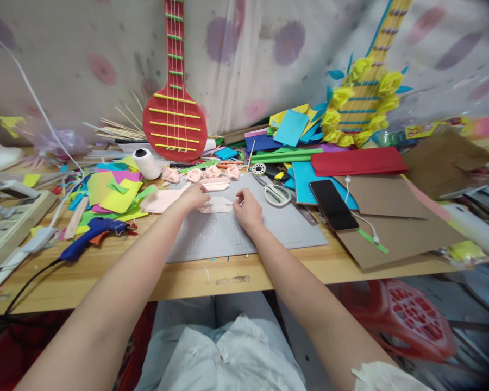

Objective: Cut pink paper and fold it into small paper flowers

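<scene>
A small piece of pale pink crepe paper [217, 205] lies low over the grey cutting mat [212, 239]. My left hand [194, 197] has its fingers curled at the paper's left end. At the right end, the fingertips of my right hand [248, 208] are pinched together on the paper's edge. Left of my left hand lies a larger pale pink paper sheet [160, 200], and narrow pink strips [218, 185] rest just behind. A row of pink paper flowers [194, 175] sits beyond the strips. Scissors [277, 195] with light handles lie right of my right hand.
A blue glue gun [93, 237] and colored paper scraps [114, 193] are at left, near a thread spool [145, 164]. A red paper instrument [175, 125] and a yellow one [361, 103] lean behind. A phone [333, 205] rests on brown cardboard [403, 228] at right.
</scene>
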The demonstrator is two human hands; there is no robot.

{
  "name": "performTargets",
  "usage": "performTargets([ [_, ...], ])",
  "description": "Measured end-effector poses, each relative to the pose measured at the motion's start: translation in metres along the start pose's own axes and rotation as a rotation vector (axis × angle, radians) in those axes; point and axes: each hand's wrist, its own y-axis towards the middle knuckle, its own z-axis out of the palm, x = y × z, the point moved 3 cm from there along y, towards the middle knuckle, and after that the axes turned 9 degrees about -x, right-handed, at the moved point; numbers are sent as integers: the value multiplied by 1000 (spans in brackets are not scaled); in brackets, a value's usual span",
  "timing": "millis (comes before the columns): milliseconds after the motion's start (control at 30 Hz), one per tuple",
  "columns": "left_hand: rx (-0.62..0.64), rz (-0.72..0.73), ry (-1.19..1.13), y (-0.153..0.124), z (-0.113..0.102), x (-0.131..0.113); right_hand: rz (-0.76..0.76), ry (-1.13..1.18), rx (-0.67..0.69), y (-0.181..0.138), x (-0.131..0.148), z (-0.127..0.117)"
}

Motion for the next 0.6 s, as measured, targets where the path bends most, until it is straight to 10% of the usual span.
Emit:
performTargets([
  [367, -6, 544, 188, -5, 14, -53, 171, 234, -70, 11, -15, 3],
  [600, 159, 399, 367, -1, 17, -55, 133, 231, -63, 10, -16, 6],
])
